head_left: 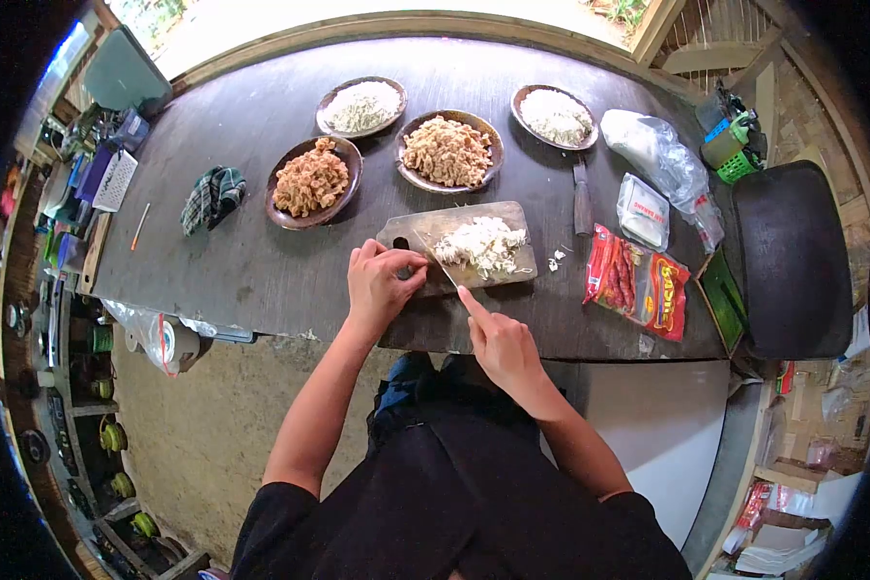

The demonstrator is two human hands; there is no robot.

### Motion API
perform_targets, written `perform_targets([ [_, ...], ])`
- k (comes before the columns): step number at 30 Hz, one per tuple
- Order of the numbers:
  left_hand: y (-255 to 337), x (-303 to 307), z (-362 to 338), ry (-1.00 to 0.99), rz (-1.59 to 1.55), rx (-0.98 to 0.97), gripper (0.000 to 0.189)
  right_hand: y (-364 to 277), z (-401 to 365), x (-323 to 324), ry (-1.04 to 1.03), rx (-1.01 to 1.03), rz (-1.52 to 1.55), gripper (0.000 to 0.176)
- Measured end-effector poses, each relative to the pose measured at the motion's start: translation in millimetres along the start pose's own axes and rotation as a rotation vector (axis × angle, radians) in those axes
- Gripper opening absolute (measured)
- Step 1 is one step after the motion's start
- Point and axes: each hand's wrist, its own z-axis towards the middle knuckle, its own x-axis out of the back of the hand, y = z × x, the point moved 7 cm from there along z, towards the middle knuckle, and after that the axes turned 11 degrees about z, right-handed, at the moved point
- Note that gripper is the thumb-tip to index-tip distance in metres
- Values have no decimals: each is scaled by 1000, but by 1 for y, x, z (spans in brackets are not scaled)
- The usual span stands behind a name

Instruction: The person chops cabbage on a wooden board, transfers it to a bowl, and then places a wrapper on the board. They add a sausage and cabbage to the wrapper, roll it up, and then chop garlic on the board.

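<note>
We look down on a dark desk (261, 261) with one wooden cutting board (505, 215) at its near edge. One pile of chopped white pieces (480, 244) lies on the board. Two hands work there. The left hand (382, 282) rests on the board's left corner with its fingers curled together; we cannot tell whether they pin anything. The right hand (503, 348), just nearer than the board, is closed around one knife (437, 259), forefinger laid along it, and the blade reaches over the board. Beyond the board stand four bowls (449, 150), two of brown pieces and two of white shreds. To the board's right lie two red packets (638, 280). A dark handle (582, 198) there is possibly a second knife. Black clothing hides the desk's near edge.
</note>
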Motion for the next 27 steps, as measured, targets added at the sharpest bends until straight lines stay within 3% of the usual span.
perform_targets([
  [27,-4,-4,0,-21,4,19,11,0,-4,3,19,29,131,56],
])
